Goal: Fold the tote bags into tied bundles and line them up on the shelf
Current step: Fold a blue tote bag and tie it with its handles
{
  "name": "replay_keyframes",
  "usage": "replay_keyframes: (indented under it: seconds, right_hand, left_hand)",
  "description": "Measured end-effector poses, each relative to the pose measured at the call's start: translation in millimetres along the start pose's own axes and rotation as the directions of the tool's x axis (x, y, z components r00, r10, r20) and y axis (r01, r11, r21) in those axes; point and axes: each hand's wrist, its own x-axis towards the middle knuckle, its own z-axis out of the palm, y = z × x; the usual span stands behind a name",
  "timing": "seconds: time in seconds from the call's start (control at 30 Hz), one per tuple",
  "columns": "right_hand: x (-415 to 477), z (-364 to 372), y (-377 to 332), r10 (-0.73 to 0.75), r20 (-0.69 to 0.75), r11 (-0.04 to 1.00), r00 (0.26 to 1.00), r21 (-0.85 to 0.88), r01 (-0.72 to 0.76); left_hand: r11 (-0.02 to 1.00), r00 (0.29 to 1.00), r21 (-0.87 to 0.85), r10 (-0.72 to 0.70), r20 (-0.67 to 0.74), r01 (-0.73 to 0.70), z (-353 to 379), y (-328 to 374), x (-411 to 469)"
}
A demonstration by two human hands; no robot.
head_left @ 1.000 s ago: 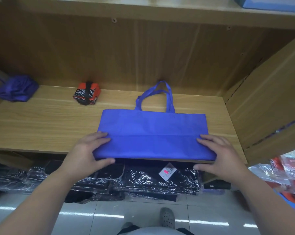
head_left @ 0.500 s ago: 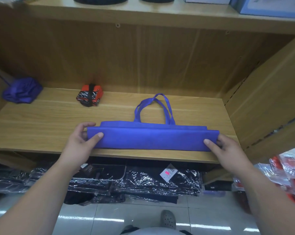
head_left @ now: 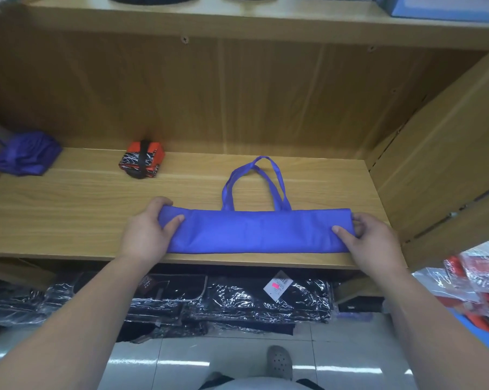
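Near the front edge of the wooden shelf (head_left: 69, 209) lies the blue tote bag (head_left: 257, 230), folded into a long band; the left hand (head_left: 147, 232) and right hand (head_left: 369, 243) pinch its ends, handles (head_left: 254, 181) pointing rearward.

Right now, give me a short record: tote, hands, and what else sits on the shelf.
tote: blue, folded into a long strip, near the front edge of the shelf
handles: free, pointing to the back
left hand: grips tote's left end
right hand: grips tote's right end
red bundle: strapped, back left
purple bag: crumpled, far left
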Motion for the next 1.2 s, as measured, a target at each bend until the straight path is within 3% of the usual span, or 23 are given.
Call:
replay_keyframes:
  seconds: [0.13,0.23,0.33,0.43,0.53,0.67,0.77,0.83,0.9,0.93,1.0,1.07,1.2]
  right_hand:
    - [2.3,6.3,-0.5,-0.02,-0.044,0.997,0.999,-0.075,0.016]
    - [3.8,15.1,-2.0,-0.069,-0.064,0.981,0.996,-0.184,0.056]
    - [-3.9,27.7,-16.8,-0.341,-0.066,0.867,0.938,-0.407,0.287]
    - [-27.3,47.3,-47.0,-0.562,0.192,0.71,0.804,-0.386,0.589]
    - [-48.5,71.5,-65.8,-0.442,0.567,0.664,0.695,-0.314,0.679]
    - [-55.4,83.4,-68.4,-0.371,0.593,0.649,0.715,-0.386,0.656]
    - [-57.4,78.6,-74.9,-0.333,0.619,0.64,0.711,-0.405,0.653]
    - [-60.0,78.2,-78.7,-0.32,0.623,0.632,0.714,-0.421,0.651]
    - [-62.4,79.9,-84.9,-0.299,0.619,0.637,0.726,-0.437,0.635]
    - [-64.1,82.0,-88.9,-0.292,0.619,0.639,0.729,-0.442,0.63]
    - [-70.6,87.9,-100.2,-0.296,0.62,0.635,0.726,-0.44,0.635]
    - [-77.9,96.4,-111.9,-0.321,0.618,0.629,0.717,-0.427,0.65]
    - [-81.8,106.4,-130.5,-0.367,0.592,0.641,0.718,-0.398,0.656]
  left_hand:
    - [0.994,0.998,0.094,-0.055,-0.012,0.055,1.2,5.8,1.6]
    - [0.954,0.996,0.285,-0.088,-0.033,0.093,4.0,3.3,0.8]
    - [0.912,0.998,0.41,0.005,-0.07,0.024,7.6,-0.3,0.8]
    - [0.911,0.997,0.412,0.033,-0.07,-0.001,8.9,0.6,3.6]
    - [0.909,1.0,0.416,-0.009,-0.024,0.018,6.2,2.0,5.5]
    - [0.923,0.999,0.382,-0.049,0.014,0.04,2.2,3.4,1.9]
    - [0.976,0.991,0.182,-0.126,0.036,0.118,-1.8,2.6,-6.7]
    - [0.945,0.965,-0.201,-0.239,0.111,0.257,-7.8,2.6,-13.6]
    - [0.689,0.917,-0.606,-0.317,0.243,0.398,-15.6,4.3,-22.8]
    - [0.556,0.896,-0.705,-0.328,0.3,0.44,-19.7,5.2,-27.8]
    - [0.404,0.875,-0.786,-0.338,0.347,0.468,-27.7,3.6,-35.6]
    - [0.343,0.876,-0.829,-0.364,0.316,0.442,-35.3,-0.4,-40.0]
    - [0.388,0.896,-0.875,-0.431,0.105,0.289,-54.6,-0.2,-43.4]
